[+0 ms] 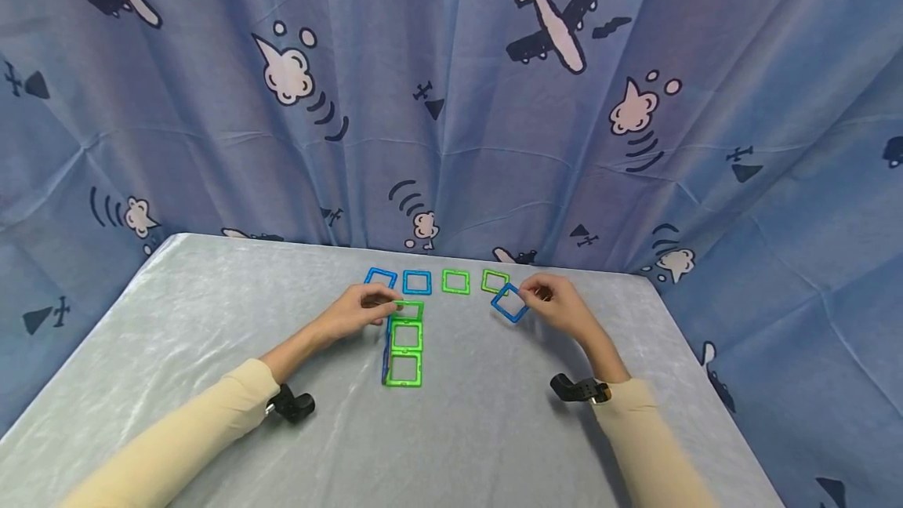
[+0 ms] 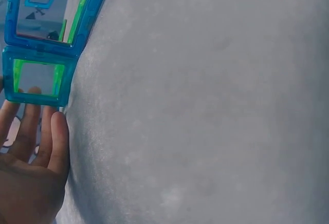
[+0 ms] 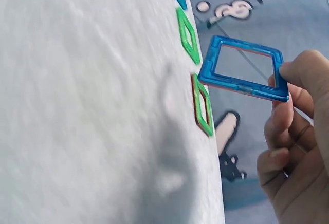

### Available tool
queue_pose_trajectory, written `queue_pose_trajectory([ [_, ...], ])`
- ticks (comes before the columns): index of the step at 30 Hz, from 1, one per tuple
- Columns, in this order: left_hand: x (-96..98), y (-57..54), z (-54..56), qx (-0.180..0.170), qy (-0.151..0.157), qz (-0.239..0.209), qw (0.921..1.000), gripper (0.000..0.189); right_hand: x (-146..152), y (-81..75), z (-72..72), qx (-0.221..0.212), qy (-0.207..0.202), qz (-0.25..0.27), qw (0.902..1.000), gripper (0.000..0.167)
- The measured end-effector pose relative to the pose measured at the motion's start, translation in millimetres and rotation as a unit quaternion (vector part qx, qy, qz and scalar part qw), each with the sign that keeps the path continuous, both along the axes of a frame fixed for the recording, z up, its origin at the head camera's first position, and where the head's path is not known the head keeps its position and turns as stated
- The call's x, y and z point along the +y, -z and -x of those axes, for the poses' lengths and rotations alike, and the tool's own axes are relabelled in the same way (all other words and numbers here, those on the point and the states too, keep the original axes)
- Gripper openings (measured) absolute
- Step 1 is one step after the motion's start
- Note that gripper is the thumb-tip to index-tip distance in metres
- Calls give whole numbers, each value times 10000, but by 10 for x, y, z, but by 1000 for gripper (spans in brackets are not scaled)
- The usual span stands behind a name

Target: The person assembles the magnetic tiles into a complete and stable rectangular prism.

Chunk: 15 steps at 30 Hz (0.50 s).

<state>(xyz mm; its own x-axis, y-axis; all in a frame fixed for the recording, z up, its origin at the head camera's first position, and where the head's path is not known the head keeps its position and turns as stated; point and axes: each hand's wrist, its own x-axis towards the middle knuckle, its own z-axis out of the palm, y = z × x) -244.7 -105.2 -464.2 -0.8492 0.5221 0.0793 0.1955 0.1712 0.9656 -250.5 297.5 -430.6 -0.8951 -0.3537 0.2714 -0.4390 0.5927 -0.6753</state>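
Note:
My right hand (image 1: 560, 304) pinches a blue square magnetic tile (image 3: 241, 86) by one side between thumb and fingers. That tile is raised and tilted near the far green tile (image 3: 197, 103) in the right wrist view. My left hand (image 1: 358, 308) is at the far end of a joined row of green square tiles (image 1: 421, 369). Along the row's left side, blue tiles (image 2: 81, 21) stand on edge. In the left wrist view my left fingertips (image 2: 31, 91) are right at the lower edge of the farther blue tile, one showing through its opening.
Near the table's back edge, a blue tile (image 1: 417, 293) and a green tile (image 1: 455, 292) lie flat. Another blue tile (image 1: 382, 270) is partly behind my left hand. A blue patterned curtain (image 1: 451, 100) hangs behind the grey cloth-covered table (image 1: 480, 437).

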Motion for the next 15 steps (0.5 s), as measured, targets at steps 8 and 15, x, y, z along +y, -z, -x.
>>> queue_pose_trajectory([
  [8,1,8,9,-22,28,-3,10000,28,-263,56,-58,-307,-215,100,9992,8],
  [15,0,5,1,38,56,12,10000,29,-480,81,-122,-517,-549,427,9962,8],
])
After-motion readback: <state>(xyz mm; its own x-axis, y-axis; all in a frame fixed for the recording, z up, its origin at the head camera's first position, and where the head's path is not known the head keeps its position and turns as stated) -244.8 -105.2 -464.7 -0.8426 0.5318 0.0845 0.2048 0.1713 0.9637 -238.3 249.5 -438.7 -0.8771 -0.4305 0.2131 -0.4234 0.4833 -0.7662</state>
